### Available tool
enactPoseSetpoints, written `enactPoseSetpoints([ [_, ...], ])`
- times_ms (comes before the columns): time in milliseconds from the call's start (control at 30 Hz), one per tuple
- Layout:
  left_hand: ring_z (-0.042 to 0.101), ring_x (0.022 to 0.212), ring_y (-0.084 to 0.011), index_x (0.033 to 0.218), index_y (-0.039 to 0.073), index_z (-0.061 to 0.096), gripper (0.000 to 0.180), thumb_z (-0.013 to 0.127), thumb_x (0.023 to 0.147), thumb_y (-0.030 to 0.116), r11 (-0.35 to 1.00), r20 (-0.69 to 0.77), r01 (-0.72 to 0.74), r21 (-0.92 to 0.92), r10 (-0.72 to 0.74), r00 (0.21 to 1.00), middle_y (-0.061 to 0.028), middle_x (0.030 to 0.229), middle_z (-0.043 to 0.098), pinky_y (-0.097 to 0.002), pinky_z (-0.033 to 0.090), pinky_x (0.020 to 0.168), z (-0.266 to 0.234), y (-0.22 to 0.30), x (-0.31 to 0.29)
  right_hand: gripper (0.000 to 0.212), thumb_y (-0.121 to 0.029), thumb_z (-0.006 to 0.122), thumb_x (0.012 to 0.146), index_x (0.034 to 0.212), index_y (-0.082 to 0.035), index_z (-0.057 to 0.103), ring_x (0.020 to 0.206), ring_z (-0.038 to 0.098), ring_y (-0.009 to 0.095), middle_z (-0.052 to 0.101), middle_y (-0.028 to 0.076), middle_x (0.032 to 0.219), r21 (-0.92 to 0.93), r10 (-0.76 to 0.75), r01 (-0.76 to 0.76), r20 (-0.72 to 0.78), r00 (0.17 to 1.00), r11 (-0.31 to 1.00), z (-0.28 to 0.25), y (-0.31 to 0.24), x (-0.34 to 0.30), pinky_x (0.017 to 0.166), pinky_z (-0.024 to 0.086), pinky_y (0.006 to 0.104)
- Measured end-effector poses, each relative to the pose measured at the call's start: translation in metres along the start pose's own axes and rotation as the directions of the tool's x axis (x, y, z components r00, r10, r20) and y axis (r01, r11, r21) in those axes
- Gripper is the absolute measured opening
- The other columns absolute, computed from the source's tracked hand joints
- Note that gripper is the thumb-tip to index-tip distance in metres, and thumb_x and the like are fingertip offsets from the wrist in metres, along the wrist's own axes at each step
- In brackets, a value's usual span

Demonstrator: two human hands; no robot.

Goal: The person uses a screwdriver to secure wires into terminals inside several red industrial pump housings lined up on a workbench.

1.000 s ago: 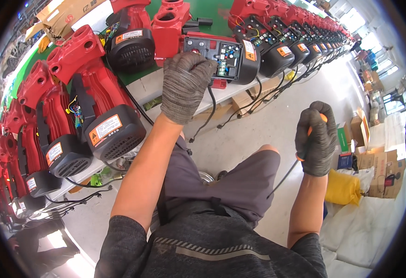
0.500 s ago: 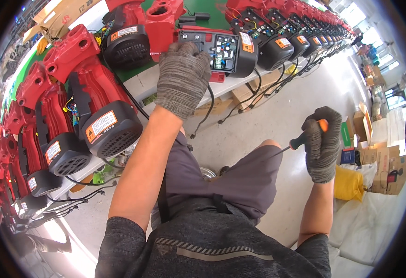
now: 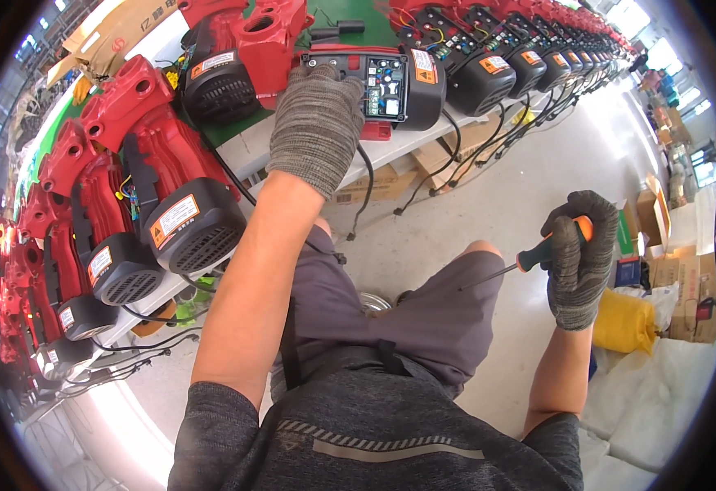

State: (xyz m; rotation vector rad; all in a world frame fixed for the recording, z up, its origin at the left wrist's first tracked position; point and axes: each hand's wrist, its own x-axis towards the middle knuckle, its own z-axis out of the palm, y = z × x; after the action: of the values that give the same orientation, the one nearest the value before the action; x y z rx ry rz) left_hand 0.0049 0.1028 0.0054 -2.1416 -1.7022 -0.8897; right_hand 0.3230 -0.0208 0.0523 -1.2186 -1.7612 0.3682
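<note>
My left hand (image 3: 317, 123), in a grey knit glove, lies over the left part of an open black control box (image 3: 354, 59) on a red pump. Its fingers are bent and closed; their tips and anything in them are hidden. To the right of these fingers a circuit board (image 3: 385, 86) shows inside the box, beside the pump's black end cover (image 3: 428, 98). Out to the right, above the floor and apart from the pumps, my gloved right hand (image 3: 579, 270) is closed around a screwdriver (image 3: 536, 255) with a dark green and orange handle. Its shaft points left and down.
More red pumps with black end covers (image 3: 198, 237) line the bench at left, and another row (image 3: 489, 86) runs off to the far right. Black cables (image 3: 363, 196) hang off the bench edge. Cardboard boxes (image 3: 689, 286) and a yellow sack (image 3: 622, 321) stand at right.
My right hand has shifted slightly right and turned, so more of the screwdriver's handle and shaft shows. My left hand stays on the control box, its fingers a little farther left.
</note>
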Motion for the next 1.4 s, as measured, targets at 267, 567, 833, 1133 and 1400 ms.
enactPoseSetpoints([
  [267,0.061,0.101,-0.0389,0.093,0.006,0.072,0.017,0.077,0.077,0.007,0.997,-0.019,-0.007,-0.075,0.006,1.000,-0.0136,0.100,0.069,-0.0476,0.050,0.095,0.001,-0.003,-0.002,0.028,-0.011,0.065,0.103,0.127,-0.002,0.055,0.081,0.061,0.012,0.064,0.006,0.094,0.090,0.158,-0.159,0.019,0.987,0.983,0.000,0.002,-0.009,0.075,0.053,0.0273],
  [567,0.062,0.102,-0.0364,0.099,0.004,0.074,0.019,0.077,0.080,0.008,0.993,-0.039,-0.080,-0.088,0.077,0.996,-0.0134,0.103,0.069,-0.0462,0.049,0.096,-0.002,-0.006,-0.007,0.028,-0.014,0.064,0.103,0.127,-0.003,0.054,0.080,0.061,0.011,0.064,0.006,0.094,0.110,0.141,-0.140,0.000,0.990,0.984,0.006,0.008,-0.013,0.067,0.050,0.0253],
  [833,0.061,0.101,-0.0350,0.103,0.005,0.075,0.020,0.076,0.084,0.010,0.995,-0.022,-0.074,-0.070,0.072,0.997,-0.0134,0.101,0.070,-0.0456,0.047,0.099,0.000,-0.005,-0.009,0.027,-0.015,0.063,0.103,0.126,-0.005,0.054,0.078,0.062,0.012,0.063,0.007,0.095,0.128,0.026,-0.021,-0.037,0.999,0.992,0.013,0.003,-0.010,0.057,0.048,0.0225],
  [1133,0.061,0.101,-0.0373,0.102,0.007,0.075,0.019,0.075,0.084,0.010,0.996,-0.052,-0.065,-0.066,0.062,0.997,-0.0139,0.102,0.070,-0.0480,0.048,0.097,0.000,-0.003,-0.009,0.031,-0.015,0.067,0.101,0.127,-0.006,0.053,0.077,0.062,0.013,0.066,0.010,0.098,0.107,0.077,-0.076,-0.001,0.997,0.991,0.009,-0.012,-0.012,0.057,0.048,0.0224],
  [1400,0.062,0.105,-0.0390,0.103,0.008,0.074,0.022,0.073,0.082,0.010,0.998,-0.021,-0.051,0.034,0.051,0.998,-0.0144,0.103,0.070,-0.0487,0.050,0.096,0.000,0.007,-0.002,0.046,0.001,0.077,0.090,0.128,-0.008,0.052,0.084,0.067,0.019,0.066,0.017,0.113,0.138,-0.254,0.278,-0.168,0.952,0.950,0.017,-0.033,0.018,0.067,0.061,0.0311],
])
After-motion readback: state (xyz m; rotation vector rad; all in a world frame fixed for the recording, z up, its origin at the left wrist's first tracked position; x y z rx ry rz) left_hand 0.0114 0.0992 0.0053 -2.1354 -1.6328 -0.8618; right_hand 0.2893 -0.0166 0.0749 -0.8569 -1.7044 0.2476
